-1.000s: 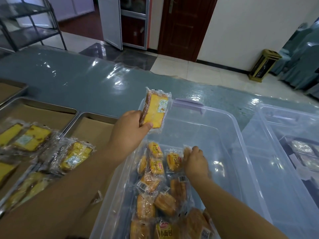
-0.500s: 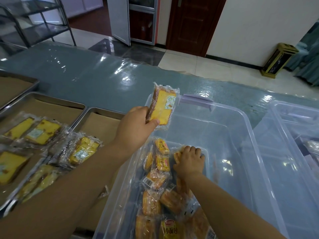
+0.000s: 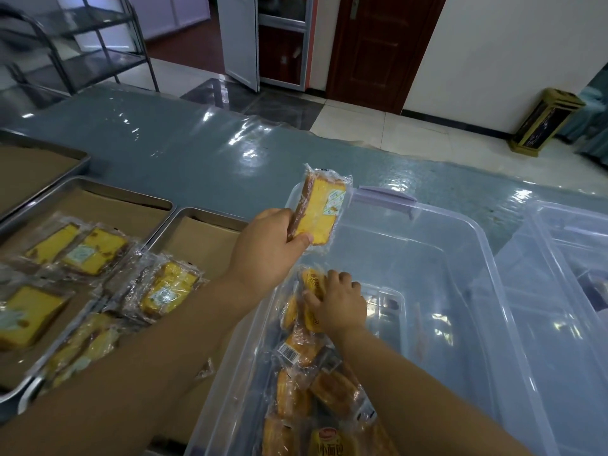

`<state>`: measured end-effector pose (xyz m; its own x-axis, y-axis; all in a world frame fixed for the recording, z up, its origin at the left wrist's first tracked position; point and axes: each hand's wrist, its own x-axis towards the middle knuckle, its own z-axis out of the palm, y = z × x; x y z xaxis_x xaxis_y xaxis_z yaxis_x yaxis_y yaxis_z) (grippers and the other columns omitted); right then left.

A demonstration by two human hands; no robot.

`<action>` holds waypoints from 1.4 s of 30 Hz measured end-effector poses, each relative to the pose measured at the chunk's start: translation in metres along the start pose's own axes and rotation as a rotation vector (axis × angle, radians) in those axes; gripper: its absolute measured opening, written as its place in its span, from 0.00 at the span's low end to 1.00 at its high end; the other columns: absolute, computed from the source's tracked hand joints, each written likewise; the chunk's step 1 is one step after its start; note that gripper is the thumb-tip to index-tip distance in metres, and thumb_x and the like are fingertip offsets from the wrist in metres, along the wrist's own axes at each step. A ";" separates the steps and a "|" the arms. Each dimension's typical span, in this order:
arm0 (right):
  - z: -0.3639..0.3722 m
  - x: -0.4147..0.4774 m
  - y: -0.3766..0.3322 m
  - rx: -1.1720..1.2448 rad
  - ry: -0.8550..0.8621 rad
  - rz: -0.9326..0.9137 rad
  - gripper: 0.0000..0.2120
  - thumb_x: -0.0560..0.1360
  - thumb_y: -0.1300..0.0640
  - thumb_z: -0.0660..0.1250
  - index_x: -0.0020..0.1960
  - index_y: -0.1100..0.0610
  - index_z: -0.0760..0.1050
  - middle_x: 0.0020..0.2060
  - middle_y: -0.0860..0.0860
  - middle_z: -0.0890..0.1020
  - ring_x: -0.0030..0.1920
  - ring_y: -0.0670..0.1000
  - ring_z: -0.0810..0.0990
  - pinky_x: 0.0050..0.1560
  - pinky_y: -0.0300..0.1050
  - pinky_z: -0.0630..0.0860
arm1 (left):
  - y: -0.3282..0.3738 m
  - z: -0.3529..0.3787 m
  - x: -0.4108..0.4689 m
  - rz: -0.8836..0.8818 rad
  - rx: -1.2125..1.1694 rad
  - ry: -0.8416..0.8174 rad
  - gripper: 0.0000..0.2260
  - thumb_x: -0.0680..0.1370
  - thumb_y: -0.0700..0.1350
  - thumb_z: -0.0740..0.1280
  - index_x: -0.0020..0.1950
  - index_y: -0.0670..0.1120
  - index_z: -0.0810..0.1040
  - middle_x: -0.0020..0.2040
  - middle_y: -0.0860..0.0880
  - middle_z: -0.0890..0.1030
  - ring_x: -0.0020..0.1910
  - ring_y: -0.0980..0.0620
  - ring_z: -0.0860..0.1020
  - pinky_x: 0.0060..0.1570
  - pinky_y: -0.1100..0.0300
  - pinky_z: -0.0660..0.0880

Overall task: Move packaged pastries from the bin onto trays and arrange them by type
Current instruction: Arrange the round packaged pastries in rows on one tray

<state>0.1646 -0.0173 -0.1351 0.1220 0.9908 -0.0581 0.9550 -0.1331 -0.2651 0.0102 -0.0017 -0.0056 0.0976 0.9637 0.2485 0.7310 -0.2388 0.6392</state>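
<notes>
Picking: left hand (image 3: 266,255) pinches a clear-wrapped yellow cake slice (image 3: 317,213); right hand (image 3: 342,307) grips an orange bun packet (image 3: 312,284). Next, likely the steel trays (image 3: 204,245) leftward.

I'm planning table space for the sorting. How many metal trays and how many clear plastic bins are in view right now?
Metal trays: 3
Clear plastic bins: 2, the right one cut off by the picture's edge
Total: 5
</notes>
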 end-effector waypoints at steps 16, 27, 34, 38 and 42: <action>0.009 0.007 0.001 -0.242 -0.004 -0.103 0.24 0.78 0.44 0.53 0.68 0.56 0.60 0.62 0.61 0.71 0.57 0.61 0.73 0.51 0.53 0.74 | -0.003 0.003 0.001 0.027 -0.027 0.032 0.09 0.75 0.53 0.66 0.40 0.48 0.74 0.37 0.52 0.74 0.37 0.56 0.73 0.32 0.61 0.67; -0.008 0.007 0.019 -0.001 0.005 -0.087 0.10 0.77 0.50 0.59 0.54 0.54 0.72 0.56 0.54 0.73 0.50 0.57 0.76 0.41 0.46 0.70 | 0.002 -0.001 -0.001 0.001 -0.036 0.013 0.09 0.75 0.54 0.66 0.43 0.48 0.76 0.40 0.51 0.75 0.37 0.55 0.74 0.36 0.55 0.73; -0.060 -0.018 0.003 0.201 0.326 -0.050 0.12 0.77 0.53 0.60 0.59 0.55 0.73 0.60 0.52 0.74 0.50 0.56 0.78 0.39 0.43 0.68 | 0.007 -0.011 -0.004 0.002 -0.118 0.020 0.09 0.76 0.53 0.64 0.47 0.48 0.75 0.41 0.50 0.78 0.39 0.51 0.76 0.39 0.53 0.73; -0.102 -0.028 -0.033 0.297 0.524 -0.051 0.18 0.77 0.52 0.61 0.66 0.52 0.70 0.64 0.50 0.72 0.55 0.54 0.76 0.43 0.42 0.67 | 0.003 -0.031 -0.013 -0.008 -0.323 0.222 0.06 0.78 0.51 0.62 0.50 0.49 0.72 0.40 0.51 0.78 0.39 0.50 0.76 0.37 0.56 0.69; -0.134 -0.041 -0.092 0.374 0.663 -0.132 0.19 0.77 0.51 0.60 0.67 0.51 0.68 0.64 0.50 0.72 0.56 0.53 0.75 0.46 0.44 0.69 | -0.022 -0.073 -0.023 -0.003 -0.513 0.336 0.05 0.78 0.49 0.63 0.52 0.55 0.69 0.41 0.58 0.77 0.39 0.64 0.76 0.34 0.67 0.70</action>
<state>0.1079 -0.0421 0.0205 0.2625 0.7900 0.5540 0.8325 0.1049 -0.5440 -0.0573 -0.0278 0.0281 -0.1832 0.8940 0.4088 0.3045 -0.3438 0.8883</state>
